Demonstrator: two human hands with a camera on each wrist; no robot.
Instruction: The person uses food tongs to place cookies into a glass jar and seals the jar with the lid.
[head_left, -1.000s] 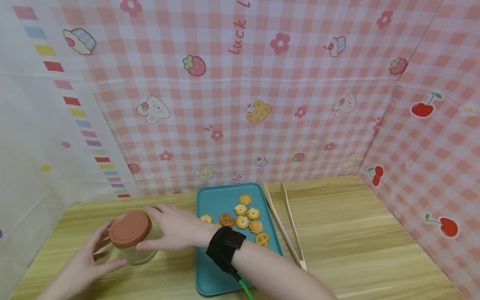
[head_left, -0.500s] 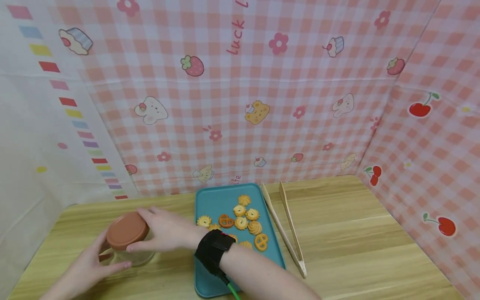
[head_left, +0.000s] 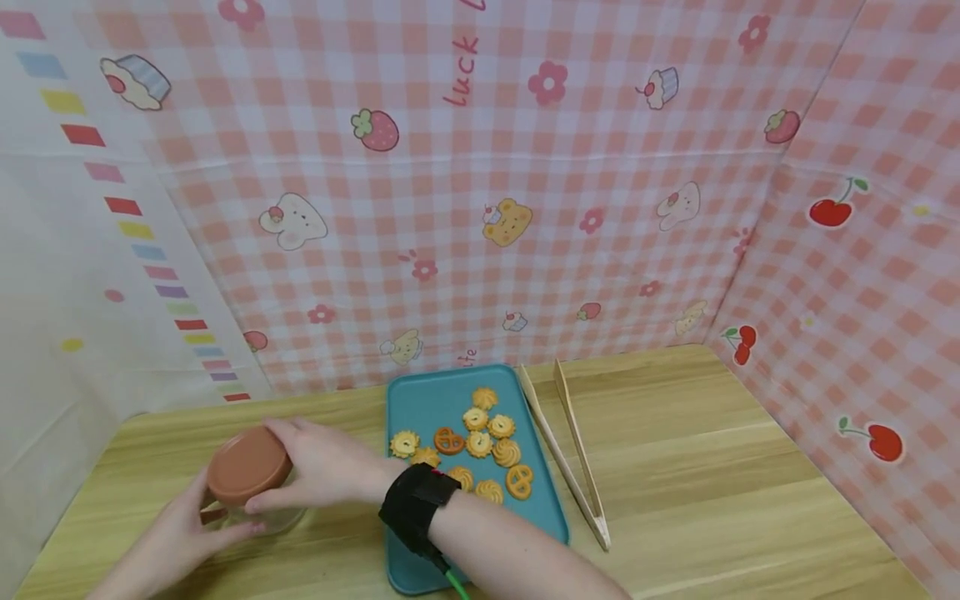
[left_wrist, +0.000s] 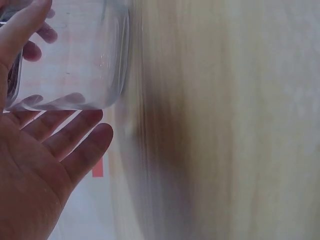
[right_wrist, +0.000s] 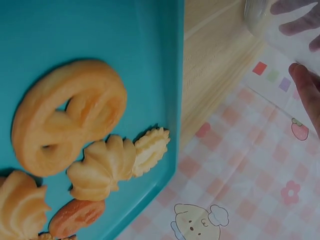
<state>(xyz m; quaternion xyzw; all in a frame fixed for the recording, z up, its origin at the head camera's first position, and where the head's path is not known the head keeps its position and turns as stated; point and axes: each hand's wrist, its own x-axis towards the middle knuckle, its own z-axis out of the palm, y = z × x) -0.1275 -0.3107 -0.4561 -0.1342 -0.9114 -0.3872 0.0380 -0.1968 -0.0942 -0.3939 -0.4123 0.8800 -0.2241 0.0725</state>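
Observation:
A glass jar (head_left: 283, 520) with a brown screw lid (head_left: 249, 463) stands at the left of the wooden table. My left hand (head_left: 174, 527) holds the jar from its left side, thumb in front and fingers round the far side. In the left wrist view, those fingers show along and through the clear glass wall (left_wrist: 82, 60). My right hand (head_left: 326, 468) grips the lid's edge from the right, its thumb at the near rim and fingers at the back. The lid looks a little tilted. The jar's near side is partly hidden by both hands.
A teal tray (head_left: 420, 396) with several butter cookies (head_left: 506, 452) and pretzels (head_left: 519, 482) lies right of the jar, under my right forearm. Wooden tongs (head_left: 566, 450) lie along its right edge. Checked cloth (head_left: 450, 183) hangs behind the table.
My right hand's fingers have closed in over the lid's rim and shifted slightly left. The left hand has drawn closer round the jar. The head view has shifted a little.

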